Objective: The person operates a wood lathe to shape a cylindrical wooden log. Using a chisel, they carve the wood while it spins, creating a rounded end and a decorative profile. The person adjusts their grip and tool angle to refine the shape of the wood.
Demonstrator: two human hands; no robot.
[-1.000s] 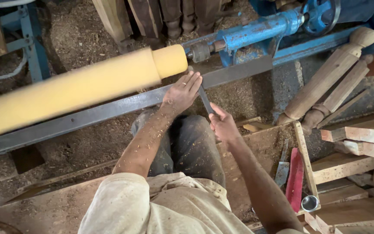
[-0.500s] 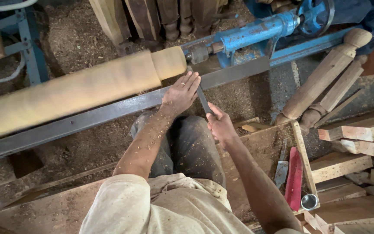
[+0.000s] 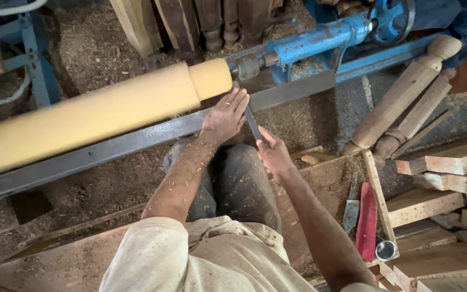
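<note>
A long pale yellow wooden cylinder (image 3: 98, 113) is mounted on a blue lathe (image 3: 320, 40) and looks blurred from spinning. My left hand (image 3: 225, 114) lies flat on the grey metal tool rest (image 3: 136, 141), fingers over the blade of a flat steel chisel (image 3: 253, 125). My right hand (image 3: 273, 155) is closed round the chisel's lower end. The blade tip points up at the cylinder's thinner right end (image 3: 211, 78), near the lathe's centre.
Two turned wooden posts (image 3: 406, 92) lean at the right. Stacked timber offcuts (image 3: 444, 162) lie beyond them. A wooden tray beside my right leg holds a red-handled tool (image 3: 367, 221) and a small metal cup (image 3: 386, 250). Sawdust covers the floor.
Both hands and the chisel have kept the same hold on the rest. The view has shifted slightly; the cylinder keeps spinning.
</note>
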